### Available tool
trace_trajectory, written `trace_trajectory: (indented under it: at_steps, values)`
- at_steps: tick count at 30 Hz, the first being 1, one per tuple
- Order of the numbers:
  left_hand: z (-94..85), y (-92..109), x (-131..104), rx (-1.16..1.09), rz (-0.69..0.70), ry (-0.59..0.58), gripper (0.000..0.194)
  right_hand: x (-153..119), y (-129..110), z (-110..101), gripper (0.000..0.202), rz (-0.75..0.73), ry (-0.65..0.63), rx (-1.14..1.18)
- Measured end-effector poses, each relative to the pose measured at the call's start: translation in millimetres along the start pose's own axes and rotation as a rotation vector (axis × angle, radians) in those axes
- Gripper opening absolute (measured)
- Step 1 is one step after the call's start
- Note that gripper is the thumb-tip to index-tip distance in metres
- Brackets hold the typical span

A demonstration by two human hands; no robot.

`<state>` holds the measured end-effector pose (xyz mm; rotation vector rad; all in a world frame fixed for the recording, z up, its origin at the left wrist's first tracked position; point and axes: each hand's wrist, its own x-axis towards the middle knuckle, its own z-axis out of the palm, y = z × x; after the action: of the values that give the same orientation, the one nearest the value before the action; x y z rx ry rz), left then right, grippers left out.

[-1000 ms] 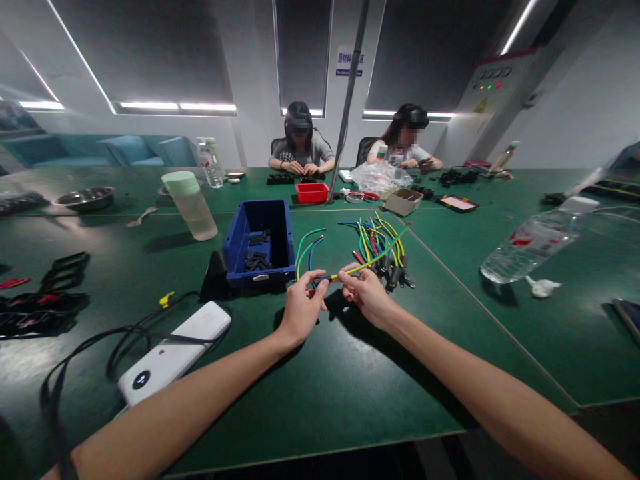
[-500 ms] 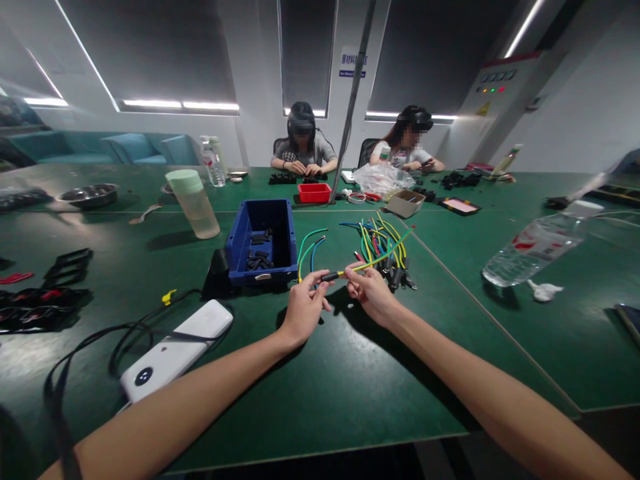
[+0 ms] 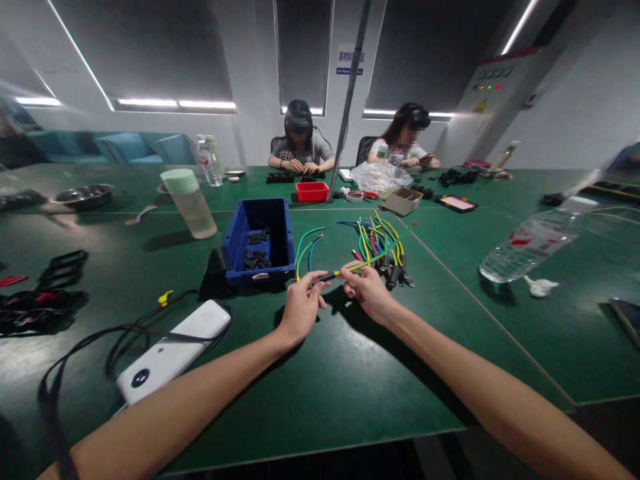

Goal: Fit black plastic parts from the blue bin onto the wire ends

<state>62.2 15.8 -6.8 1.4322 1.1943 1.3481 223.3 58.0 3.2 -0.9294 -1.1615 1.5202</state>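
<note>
My left hand pinches a short black sleeve on the near end of a yellow-green wire. My right hand grips the same wire just right of the sleeve. The wire slants up and away to the right over a pile of coloured wires with black ends. A blue bin holding several black parts sits just left of my hands, with loose green, yellow and blue wires beside it.
A white power bank with black cables lies near left. A pale green-lidded cup, a lying water bottle, black parts at far left. Two people work at the table's far side by a red tray and a pole.
Both hands stay together on the wire; the black sleeve now shows more clearly between my fingers. The view shifted slightly.
</note>
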Motion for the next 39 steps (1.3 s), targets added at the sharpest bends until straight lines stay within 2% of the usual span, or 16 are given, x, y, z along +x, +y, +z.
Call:
trace_trajectory:
  at_steps: [3,10,15,23,30,36,39]
  values:
    - [0.0,-0.4,-0.6,0.021,0.014,0.008,0.029,-1.0,0.6,0.3,0.035,0.046,-0.008,0.059]
    - [0.7,-1.9,0.8,0.018,-0.008,0.012,0.029,-1.0,-0.6,1.4,0.03,-0.086,0.026,-0.106]
    - [0.5,1.0,-1.6,0.031,0.009,-0.003,0.031,-1.2,1.2,0.0,0.033,0.033,-0.002,0.027]
    - [-0.7,1.5,-0.7,0.023,0.0,-0.011,0.03,-1.4,-1.9,2.7,0.032,-0.115,0.044,-0.178]
    - [-0.8,0.4,-1.7,0.063,0.021,-0.028,0.031,-0.1,-0.1,0.3,0.034,0.022,-0.006,-0.011]
    - [-0.2,0.6,0.1,0.053,-0.024,-0.028,0.03,-0.4,-1.4,1.8,0.033,-0.092,0.013,-0.179]
    - [-0.3,0.9,0.1,0.053,-0.022,-0.029,0.03,-0.1,0.0,1.9,0.034,-0.061,0.019,-0.152]
